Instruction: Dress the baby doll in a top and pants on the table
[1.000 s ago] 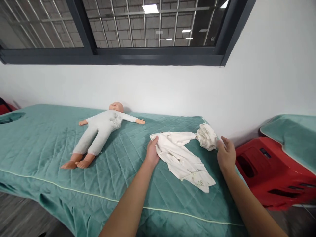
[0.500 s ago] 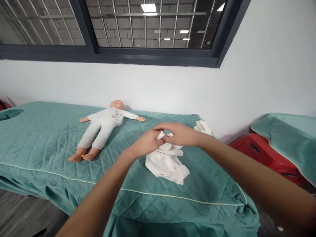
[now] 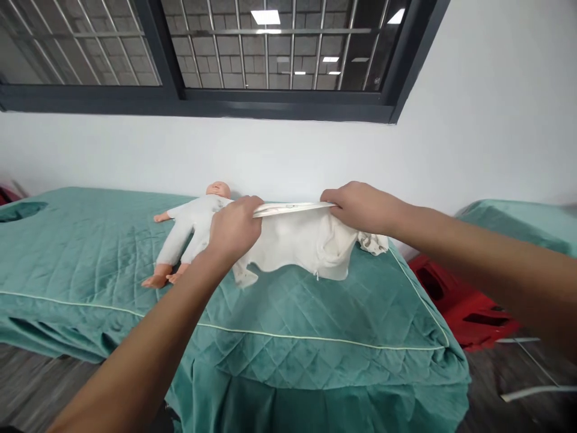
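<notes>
A white baby garment (image 3: pixel 295 240) hangs stretched between my two hands above the green quilted bed (image 3: pixel 112 246). My left hand (image 3: pixel 237 227) is closed on one end of its top edge, and my right hand (image 3: pixel 363 207) pinches the other end. The edge between them is pulled almost straight, while the lower part droops in folds with a small tie at the bottom right. Left of my hands a baby doll (image 3: pixel 192 215) in a pale suit lies on its back, partly covered by my left hand and forearm.
A crumpled white cloth (image 3: pixel 374 243) lies at the bed's right edge, behind my right hand. Beyond that edge are a red plastic object (image 3: pixel 464 313) and another green cover (image 3: pixel 509 222). A white wall and a dark window frame (image 3: pixel 279 107) stand behind the bed.
My hands were close together on the bunched garment; they have moved apart and up. The garment is now lifted and spread between them. My view has shifted slightly.
</notes>
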Action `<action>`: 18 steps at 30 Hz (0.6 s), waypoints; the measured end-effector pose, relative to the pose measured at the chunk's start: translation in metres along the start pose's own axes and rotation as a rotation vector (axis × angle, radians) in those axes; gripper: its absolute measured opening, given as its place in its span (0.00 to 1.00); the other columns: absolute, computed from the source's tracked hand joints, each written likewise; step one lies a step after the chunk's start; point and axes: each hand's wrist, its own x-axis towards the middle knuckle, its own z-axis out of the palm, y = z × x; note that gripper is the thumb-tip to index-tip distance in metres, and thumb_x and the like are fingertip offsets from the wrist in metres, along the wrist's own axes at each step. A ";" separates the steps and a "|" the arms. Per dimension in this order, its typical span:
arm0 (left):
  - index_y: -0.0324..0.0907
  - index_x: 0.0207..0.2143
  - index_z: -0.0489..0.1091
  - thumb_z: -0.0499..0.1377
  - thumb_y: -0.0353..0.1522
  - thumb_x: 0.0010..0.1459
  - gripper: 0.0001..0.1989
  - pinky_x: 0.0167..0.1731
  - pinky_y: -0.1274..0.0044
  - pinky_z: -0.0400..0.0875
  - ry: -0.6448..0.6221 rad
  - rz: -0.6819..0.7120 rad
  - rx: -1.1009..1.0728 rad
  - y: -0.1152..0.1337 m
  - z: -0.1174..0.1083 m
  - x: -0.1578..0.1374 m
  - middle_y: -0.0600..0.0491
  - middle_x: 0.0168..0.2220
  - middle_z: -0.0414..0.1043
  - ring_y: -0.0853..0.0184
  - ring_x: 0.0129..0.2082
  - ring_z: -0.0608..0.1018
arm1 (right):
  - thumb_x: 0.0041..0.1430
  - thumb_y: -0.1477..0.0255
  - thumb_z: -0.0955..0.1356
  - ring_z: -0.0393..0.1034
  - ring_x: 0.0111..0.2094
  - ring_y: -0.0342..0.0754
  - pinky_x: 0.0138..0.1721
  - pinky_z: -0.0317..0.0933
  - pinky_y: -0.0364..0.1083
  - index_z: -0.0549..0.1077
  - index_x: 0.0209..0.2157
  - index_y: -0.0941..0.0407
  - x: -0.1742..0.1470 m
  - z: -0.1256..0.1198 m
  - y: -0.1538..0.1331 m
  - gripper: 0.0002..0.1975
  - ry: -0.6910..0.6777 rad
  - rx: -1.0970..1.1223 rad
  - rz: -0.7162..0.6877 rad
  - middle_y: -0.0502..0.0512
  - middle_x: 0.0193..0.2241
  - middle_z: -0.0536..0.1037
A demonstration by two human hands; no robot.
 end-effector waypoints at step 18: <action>0.45 0.46 0.75 0.56 0.43 0.57 0.19 0.42 0.72 0.72 -0.247 -0.178 -0.531 -0.051 0.000 -0.005 0.53 0.44 0.79 0.58 0.43 0.78 | 0.54 0.71 0.65 0.69 0.29 0.46 0.29 0.61 0.44 0.75 0.37 0.57 -0.055 0.048 0.057 0.10 0.216 1.022 0.478 0.58 0.33 0.77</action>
